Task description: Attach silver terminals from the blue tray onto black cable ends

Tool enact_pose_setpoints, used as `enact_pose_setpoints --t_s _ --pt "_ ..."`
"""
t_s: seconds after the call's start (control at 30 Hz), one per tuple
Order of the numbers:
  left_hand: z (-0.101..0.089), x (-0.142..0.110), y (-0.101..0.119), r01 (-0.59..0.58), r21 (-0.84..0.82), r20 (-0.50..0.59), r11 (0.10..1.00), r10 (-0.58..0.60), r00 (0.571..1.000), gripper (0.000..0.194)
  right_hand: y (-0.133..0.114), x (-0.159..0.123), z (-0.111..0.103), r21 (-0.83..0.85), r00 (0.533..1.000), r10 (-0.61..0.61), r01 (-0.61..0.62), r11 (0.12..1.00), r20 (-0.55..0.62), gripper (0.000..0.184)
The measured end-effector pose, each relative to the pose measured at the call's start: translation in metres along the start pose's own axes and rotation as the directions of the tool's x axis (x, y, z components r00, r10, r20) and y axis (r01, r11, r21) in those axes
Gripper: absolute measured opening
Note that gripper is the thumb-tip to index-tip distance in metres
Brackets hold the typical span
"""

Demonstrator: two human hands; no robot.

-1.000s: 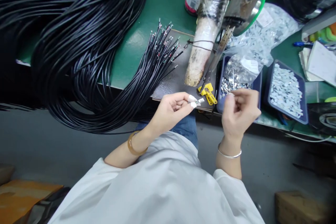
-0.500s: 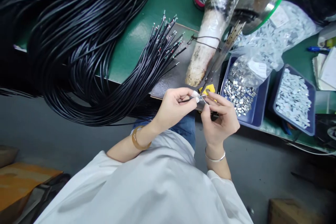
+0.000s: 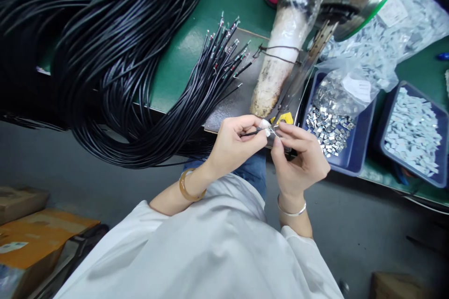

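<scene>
Left hand (image 3: 236, 142) has a thin black round cable (image 3: 250, 133) pinched in its fingers, end just past the fingertips. Right hand (image 3: 301, 156): fingers right beside that end, can't tell if gripping. Looks light, springy, tip likely fragile; best held by the jacket.

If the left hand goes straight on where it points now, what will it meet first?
Probably the right hand, whose fingertips lie just ahead; depth is unclear, so they may be touching.
</scene>
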State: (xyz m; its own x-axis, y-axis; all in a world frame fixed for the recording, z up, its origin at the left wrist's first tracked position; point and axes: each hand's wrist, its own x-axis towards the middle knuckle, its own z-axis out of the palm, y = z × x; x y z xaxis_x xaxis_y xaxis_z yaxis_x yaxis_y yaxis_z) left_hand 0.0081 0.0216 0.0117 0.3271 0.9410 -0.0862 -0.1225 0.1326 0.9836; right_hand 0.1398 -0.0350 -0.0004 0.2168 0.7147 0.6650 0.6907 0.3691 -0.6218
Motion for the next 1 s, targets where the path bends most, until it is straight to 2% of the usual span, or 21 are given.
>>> enact_pose_setpoints --t_s 0.17,0.23,0.4,0.63,0.83,1.0 --pt "0.0 0.0 -0.005 0.002 -0.009 0.051 1.0 -0.001 0.999 0.01 0.002 -0.004 0.0 0.107 0.999 0.039 -0.036 0.994 -0.026 0.017" --pt "0.0 -0.001 -0.007 0.016 -0.016 0.063 1.0 -0.015 0.998 0.011 0.003 -0.006 -0.001 0.085 0.999 0.024 -0.022 0.996 -0.025 0.017" --pt "-0.001 0.0 -0.004 0.083 -0.059 0.077 0.995 -0.079 0.994 0.011 0.005 -0.007 -0.005 -0.09 0.997 -0.078 0.079 0.993 0.018 0.02" --pt "-0.001 0.003 0.003 0.107 -0.095 0.041 0.99 -0.103 0.994 0.01 0.002 0.001 -0.005 -0.073 0.996 -0.06 0.065 0.995 0.073 0.02" --pt "-0.002 0.003 0.008 0.08 -0.055 0.002 0.995 -0.08 0.997 0.011 -0.001 0.005 -0.005 -0.072 0.994 -0.074 0.08 0.994 0.077 0.018" --pt "-0.004 0.003 0.006 0.061 -0.031 0.027 0.998 -0.06 0.998 0.011 -0.001 0.005 -0.006 -0.063 0.993 -0.071 0.077 0.995 0.098 0.018"
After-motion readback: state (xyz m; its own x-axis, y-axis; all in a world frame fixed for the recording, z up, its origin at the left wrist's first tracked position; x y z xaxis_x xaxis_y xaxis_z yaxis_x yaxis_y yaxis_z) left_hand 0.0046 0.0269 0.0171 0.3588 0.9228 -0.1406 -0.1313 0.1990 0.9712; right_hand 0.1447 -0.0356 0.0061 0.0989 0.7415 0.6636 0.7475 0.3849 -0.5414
